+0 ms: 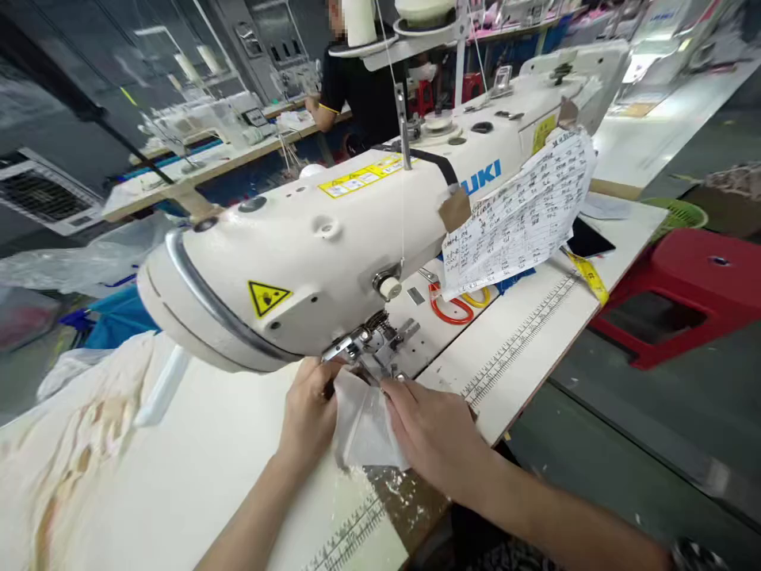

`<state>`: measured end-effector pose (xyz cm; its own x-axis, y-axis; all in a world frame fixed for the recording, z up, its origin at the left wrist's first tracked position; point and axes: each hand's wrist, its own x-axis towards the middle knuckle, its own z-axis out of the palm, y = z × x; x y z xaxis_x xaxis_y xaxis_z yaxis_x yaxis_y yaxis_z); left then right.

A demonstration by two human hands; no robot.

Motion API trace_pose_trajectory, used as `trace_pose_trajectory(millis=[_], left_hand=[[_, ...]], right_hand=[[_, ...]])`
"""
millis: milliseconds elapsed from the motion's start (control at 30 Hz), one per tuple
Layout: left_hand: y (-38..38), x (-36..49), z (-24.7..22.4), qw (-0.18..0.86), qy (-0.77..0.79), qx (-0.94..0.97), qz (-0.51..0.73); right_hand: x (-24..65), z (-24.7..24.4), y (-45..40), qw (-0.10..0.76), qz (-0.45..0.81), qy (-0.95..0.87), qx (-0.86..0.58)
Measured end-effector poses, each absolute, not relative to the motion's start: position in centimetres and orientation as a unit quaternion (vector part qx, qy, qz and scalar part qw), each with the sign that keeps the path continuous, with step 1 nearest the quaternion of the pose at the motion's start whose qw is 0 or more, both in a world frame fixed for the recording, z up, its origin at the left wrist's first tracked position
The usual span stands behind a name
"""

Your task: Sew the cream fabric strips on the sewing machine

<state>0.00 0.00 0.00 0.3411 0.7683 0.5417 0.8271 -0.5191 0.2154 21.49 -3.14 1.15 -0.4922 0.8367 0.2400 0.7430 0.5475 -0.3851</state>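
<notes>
White cloth (361, 424) — between left hand (310, 403) and right hand (433, 427).

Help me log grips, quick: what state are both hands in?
Left hand: closed, holding the thin, translucent white fabric piece at its left edge.
Right hand: closed, holding its right edge.

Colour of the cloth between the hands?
White; the cloth shows best in the head view.

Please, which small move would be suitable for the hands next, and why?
Probably ease the white fabric slightly forward, keeping it flat: its far edge lies close to the presser-foot area of the sewing machine, with the left hand and right hand at its two sides.
</notes>
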Motion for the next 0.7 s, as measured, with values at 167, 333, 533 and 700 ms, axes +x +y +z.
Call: trace_pose_trajectory(millis=[167,333,533,700], left_hand=[[0.0,0.8,0.8,0.093,-0.401,-0.867,-0.279],[-0.5,0.8,1.6,0.032,-0.379,-0.888,-0.258],[-2.0,2.4,2.4,0.042,-0.428,-0.881,-0.198],[-3.3,4.5,1.5,0.089,-0.493,-0.846,-0.180]], right_hand=[[21.3,1.1,-3.4,0.184,0.098,-0.857,-0.471],[22.8,1.6,-5.5,0.213,0.160,-0.827,-0.494],[27.0,1.0,-10.6,0.236,0.289,-0.815,-0.444],[28.3,0.7,-10.7,0.252,0.239,-0.837,-0.423]])
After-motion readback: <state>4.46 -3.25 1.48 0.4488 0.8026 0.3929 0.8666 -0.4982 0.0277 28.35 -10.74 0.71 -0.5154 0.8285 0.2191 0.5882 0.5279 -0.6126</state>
